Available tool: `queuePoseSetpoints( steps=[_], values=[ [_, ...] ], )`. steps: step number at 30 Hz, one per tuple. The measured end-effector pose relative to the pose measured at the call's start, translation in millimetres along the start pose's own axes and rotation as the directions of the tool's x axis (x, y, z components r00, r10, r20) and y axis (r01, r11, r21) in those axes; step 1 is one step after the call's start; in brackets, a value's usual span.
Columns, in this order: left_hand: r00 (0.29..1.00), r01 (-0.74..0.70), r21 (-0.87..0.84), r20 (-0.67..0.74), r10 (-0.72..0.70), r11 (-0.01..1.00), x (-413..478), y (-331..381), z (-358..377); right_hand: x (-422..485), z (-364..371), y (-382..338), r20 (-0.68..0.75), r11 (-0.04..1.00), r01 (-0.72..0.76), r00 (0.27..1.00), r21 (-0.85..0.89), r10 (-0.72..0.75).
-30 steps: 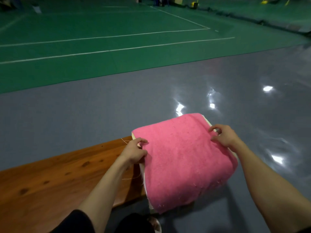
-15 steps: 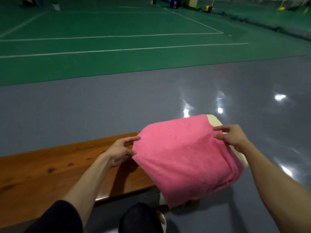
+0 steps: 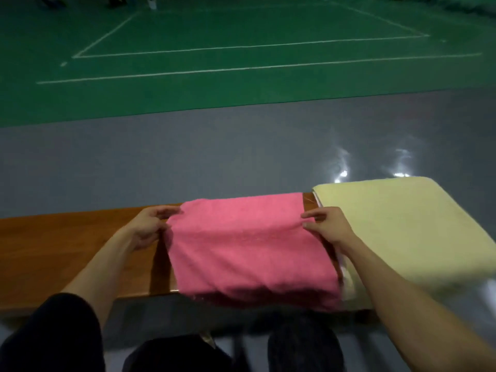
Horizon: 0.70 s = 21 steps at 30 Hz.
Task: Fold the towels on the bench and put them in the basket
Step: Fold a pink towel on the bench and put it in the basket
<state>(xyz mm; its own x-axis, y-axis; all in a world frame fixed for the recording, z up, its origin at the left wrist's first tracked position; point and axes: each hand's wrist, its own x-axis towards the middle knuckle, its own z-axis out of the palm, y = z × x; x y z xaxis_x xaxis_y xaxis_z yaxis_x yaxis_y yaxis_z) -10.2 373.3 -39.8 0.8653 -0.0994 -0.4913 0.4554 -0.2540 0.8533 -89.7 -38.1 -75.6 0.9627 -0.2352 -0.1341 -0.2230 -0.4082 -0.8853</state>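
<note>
Pink towel (image 3: 249,245) on bench (image 3: 67,245), pinched by both hands, yellow towel (image 3: 402,229) beside

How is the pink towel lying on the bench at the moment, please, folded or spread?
Spread: the pink towel lies flat across the bench, near edge overhanging, both hands pinching its far corners.

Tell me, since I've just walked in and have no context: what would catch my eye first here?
The pink towel stands out, draped across the wooden bench with its near edge hanging over the front, pinched at its far corners by the left hand and right hand. Just right of it lies a pale yellow towel at the bench's end. Beyond stretches grey floor, then a green court with white lines.
</note>
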Motion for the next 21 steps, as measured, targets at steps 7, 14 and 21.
queuePoseSetpoints(
  steps=[7,14,21],
  values=[
    [0.994,-0.078,0.373,-0.046,0.102,0.925,-3,-41,-37,9,60,-7,0.040,0.996,-0.080,0.996,0.036,0.079],
    [0.978,-0.071,0.519,-0.131,0.161,0.852,-18,-42,-47,12,53,-13,0.189,0.991,-0.063,0.978,-0.121,0.085],
    [0.935,-0.202,0.319,-0.219,0.280,0.926,-62,-15,-49,-1,25,-42,0.003,0.999,0.040,0.999,-0.001,-0.040]
  ],
)
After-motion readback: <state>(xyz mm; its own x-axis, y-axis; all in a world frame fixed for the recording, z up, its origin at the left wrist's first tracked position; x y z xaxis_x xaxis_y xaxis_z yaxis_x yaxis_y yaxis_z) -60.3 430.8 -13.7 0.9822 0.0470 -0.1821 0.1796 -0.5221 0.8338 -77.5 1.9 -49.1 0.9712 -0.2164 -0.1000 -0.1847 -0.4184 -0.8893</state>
